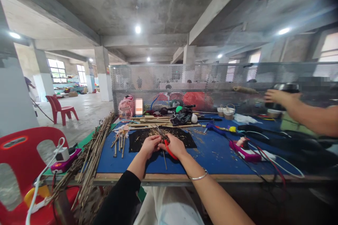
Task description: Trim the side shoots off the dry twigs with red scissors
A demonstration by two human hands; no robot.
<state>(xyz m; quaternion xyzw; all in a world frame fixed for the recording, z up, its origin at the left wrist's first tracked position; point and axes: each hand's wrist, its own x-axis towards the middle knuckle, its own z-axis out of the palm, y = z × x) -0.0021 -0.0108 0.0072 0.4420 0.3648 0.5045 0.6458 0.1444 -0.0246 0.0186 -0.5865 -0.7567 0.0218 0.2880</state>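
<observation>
My right hand is closed around red-handled scissors, whose metal blades point forward and up to the left. Close beside it, my left hand is closed with its fingers pinched together near the scissors. What those fingers hold is hidden. A thin stick shows just below the two hands; I cannot tell whether it is held. Under and beyond my hands lies a black cloth strewn with light chips. Several short cut sticks lie left of the cloth on the blue table covering.
Long dry stalks lie across the table's left edge. Bamboo rods lie at the back before a mesh screen. Power strips with cables sit at right. Another person's hand reaches in there, by a dark container. A red chair stands left.
</observation>
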